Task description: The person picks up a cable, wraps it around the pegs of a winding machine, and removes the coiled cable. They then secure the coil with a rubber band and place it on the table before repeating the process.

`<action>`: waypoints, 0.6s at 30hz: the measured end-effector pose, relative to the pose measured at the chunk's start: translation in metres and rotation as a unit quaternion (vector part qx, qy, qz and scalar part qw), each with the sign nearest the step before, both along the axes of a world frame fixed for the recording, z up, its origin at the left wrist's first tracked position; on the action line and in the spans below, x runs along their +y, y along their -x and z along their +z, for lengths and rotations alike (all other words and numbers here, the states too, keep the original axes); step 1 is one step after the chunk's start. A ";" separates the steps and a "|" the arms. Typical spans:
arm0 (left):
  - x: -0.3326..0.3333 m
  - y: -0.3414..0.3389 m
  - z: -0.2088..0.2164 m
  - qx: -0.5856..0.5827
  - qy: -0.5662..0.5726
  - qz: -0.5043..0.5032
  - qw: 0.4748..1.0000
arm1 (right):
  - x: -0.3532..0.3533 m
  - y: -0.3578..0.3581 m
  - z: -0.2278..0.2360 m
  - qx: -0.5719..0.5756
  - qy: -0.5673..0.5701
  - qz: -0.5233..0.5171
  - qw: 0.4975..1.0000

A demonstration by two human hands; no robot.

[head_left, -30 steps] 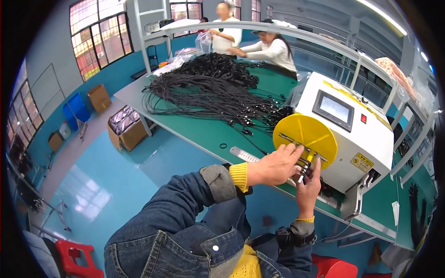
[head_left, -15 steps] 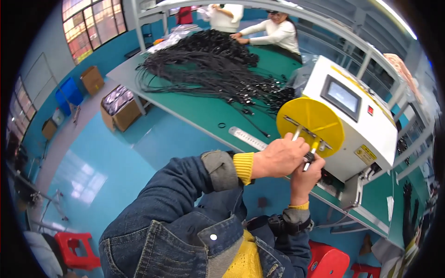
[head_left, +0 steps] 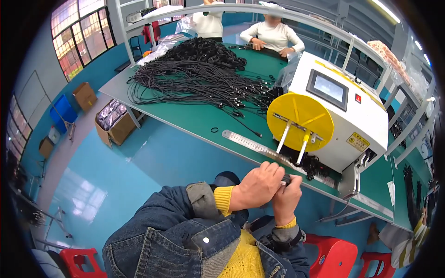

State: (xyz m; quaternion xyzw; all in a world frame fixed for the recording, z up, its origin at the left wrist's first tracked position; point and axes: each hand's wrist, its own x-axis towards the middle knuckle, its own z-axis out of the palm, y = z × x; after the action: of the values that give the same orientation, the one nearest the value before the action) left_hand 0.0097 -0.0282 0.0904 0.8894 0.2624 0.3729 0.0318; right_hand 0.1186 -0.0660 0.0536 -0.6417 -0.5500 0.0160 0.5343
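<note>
My left hand (head_left: 258,186) and my right hand (head_left: 286,200) are close together in front of my chest, off the table's near edge. Fingers of both are closed round a small black bundle, which looks like a wound cable (head_left: 287,179); most of it is hidden. Just beyond them is a white winding machine (head_left: 340,125) with a screen and a yellow disc (head_left: 301,121). Two pale pegs (head_left: 284,137) jut from the disc with nothing wound on them. Below the disc, small black pieces (head_left: 314,167) lie on the table.
Loose black cables (head_left: 199,76) form a big heap on the green table (head_left: 178,111). A steel ruler (head_left: 252,144) lies along its near edge, with a black ring (head_left: 214,130) nearby. Two people in white stand across the table. Red stools (head_left: 333,256) and an open carton (head_left: 121,125) are on the floor.
Both hands have come away from the disc's pegs toward my body, bringing the black bundle along. The view has shifted slightly, and the person across the table has drawn their arms back.
</note>
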 end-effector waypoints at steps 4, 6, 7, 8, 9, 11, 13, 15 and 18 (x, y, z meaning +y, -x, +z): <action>-0.020 0.024 -0.048 0.057 0.166 -0.001 0.984 | -0.018 0.003 -0.042 -0.024 0.102 0.100 0.989; -0.014 0.040 -0.050 0.062 0.309 -0.041 0.948 | -0.019 0.005 -0.058 -0.033 0.117 0.122 0.985; -0.004 0.048 -0.046 0.063 0.439 -0.074 0.893 | -0.019 0.006 -0.064 -0.043 0.125 0.149 0.980; 0.006 0.052 -0.044 0.064 0.561 -0.106 0.818 | -0.020 0.007 -0.068 -0.051 0.135 0.175 0.974; 0.021 0.057 -0.060 -0.002 0.584 -0.155 0.796 | -0.019 0.009 -0.064 -0.033 0.126 0.189 0.973; 0.033 0.057 -0.068 -0.144 0.717 -0.201 0.652 | -0.013 0.014 -0.053 -0.006 0.116 0.208 0.971; 0.031 0.050 -0.056 -0.200 0.835 -0.237 0.455 | -0.006 0.017 -0.040 0.002 0.054 0.230 0.972; 0.029 0.047 -0.054 -0.189 0.866 -0.278 0.371 | 0.006 0.012 -0.054 0.006 0.076 0.224 0.972; 0.032 0.039 -0.041 -0.080 0.797 -0.240 0.548 | 0.006 0.007 -0.062 0.001 0.078 0.240 0.968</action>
State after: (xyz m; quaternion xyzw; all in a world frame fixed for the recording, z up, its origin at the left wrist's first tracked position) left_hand -0.0298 0.0034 0.0495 0.4952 0.2252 0.0590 0.8370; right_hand 0.1116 -0.0596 -0.0082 -0.5303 -0.6844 0.1879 0.4637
